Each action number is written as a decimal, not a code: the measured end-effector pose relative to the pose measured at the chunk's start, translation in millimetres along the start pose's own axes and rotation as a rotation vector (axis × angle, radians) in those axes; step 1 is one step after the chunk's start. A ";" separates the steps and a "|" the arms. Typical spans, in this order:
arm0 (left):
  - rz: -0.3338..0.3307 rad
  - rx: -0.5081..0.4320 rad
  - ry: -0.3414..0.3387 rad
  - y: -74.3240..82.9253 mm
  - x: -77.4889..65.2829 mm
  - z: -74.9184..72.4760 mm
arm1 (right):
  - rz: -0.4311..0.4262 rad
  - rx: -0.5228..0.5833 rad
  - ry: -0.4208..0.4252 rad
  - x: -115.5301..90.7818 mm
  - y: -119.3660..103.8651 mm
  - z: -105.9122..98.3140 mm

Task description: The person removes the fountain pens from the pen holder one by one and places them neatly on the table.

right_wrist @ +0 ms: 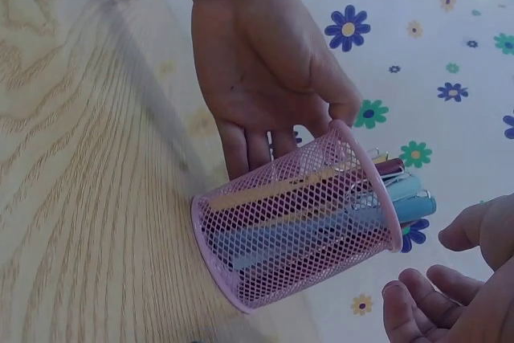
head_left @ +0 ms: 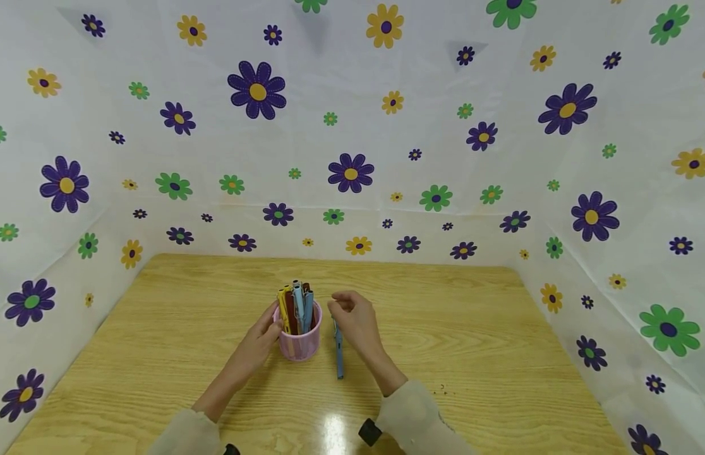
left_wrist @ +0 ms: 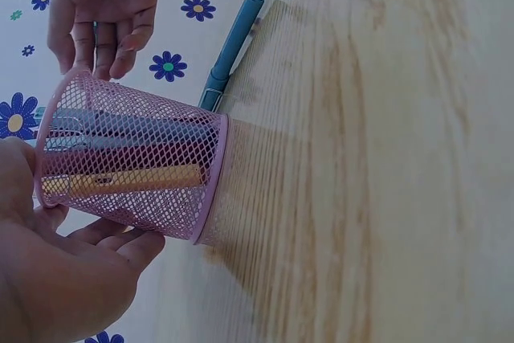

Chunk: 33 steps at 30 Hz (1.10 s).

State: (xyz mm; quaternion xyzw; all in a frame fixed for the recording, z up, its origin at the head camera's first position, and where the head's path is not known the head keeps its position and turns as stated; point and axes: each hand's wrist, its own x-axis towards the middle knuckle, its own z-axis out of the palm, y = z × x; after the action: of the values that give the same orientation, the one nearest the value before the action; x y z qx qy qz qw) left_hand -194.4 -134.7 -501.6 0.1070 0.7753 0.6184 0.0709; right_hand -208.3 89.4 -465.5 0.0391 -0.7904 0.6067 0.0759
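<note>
Left hand (head_left: 261, 337) grips the pink mesh cup (head_left: 299, 348) on its 9 o'clock side; pens (head_left: 298, 304) inside. Right hand (head_left: 356, 321) empty, loosely half-curled. 1 blue pen (head_left: 339, 360) lies at cup's 4 o'clock; a careless nudge could roll it.

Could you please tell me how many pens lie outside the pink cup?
1: a blue pen on the table, right of the pink cup in the head view; no others show.
</note>
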 end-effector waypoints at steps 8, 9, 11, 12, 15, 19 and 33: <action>0.005 -0.020 -0.006 -0.6 0.3 -0.1 | -0.024 -0.047 -0.031 -2.5 -11.0 11.5; 0.004 -0.020 -0.005 -0.6 0.3 -0.1 | -0.028 -0.051 -0.030 -2.4 -11.4 13.2; 0.002 -0.017 -0.003 -0.5 0.5 -0.2 | -0.036 -0.052 -0.030 -1.8 -12.0 16.4; 0.003 -0.017 -0.004 -0.1 0.5 -0.3 | -0.039 -0.050 -0.028 -1.3 -11.7 18.0; 0.000 -0.020 -0.007 0.5 0.7 -0.7 | -0.048 -0.041 -0.023 0.0 -10.1 22.2; 0.001 -0.022 -0.010 -1.2 1.3 -1.4 | -0.059 -0.024 -0.018 0.1 -8.6 26.8; 0.004 -0.016 -0.012 -0.6 0.4 -1.6 | -0.065 -0.047 0.027 -0.9 -6.4 38.8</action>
State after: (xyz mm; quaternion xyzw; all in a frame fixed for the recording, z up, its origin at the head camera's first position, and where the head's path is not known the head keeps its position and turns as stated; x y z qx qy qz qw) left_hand -195.1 -136.2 -501.8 0.1118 0.7697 0.6240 0.0750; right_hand -209.2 50.3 -469.3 0.0547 -0.8016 0.5857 0.1073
